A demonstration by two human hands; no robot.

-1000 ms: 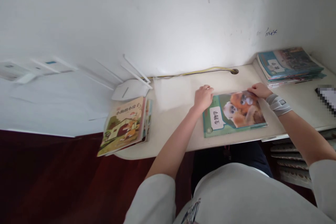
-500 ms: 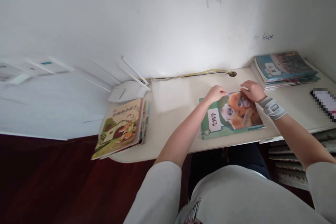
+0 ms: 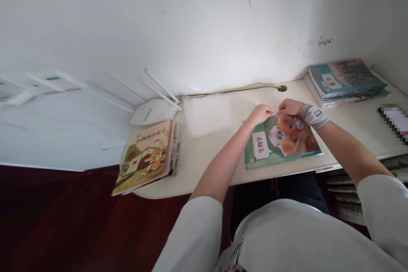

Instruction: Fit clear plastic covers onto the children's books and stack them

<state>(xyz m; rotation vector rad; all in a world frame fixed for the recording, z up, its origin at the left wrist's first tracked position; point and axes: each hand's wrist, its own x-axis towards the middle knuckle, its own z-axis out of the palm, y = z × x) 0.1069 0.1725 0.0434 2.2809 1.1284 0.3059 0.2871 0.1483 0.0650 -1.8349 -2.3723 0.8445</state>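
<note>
A green book with two monkeys on its cover lies flat on the white desk in front of me. My left hand and my right hand meet at the book's far edge, fingertips almost touching. Both hands pinch that edge near its middle, and the cover looks slightly lifted there. A grey band wraps my right wrist.
A stack of blue books sits at the desk's far right corner. Picture books overhang the left end of the desk beside a white router. A yellow cable runs along the wall. Shelves stand under the desk at right.
My hands have moved from the book's two far corners toward each other and now meet at the middle of its far edge. The book has stayed in place.
</note>
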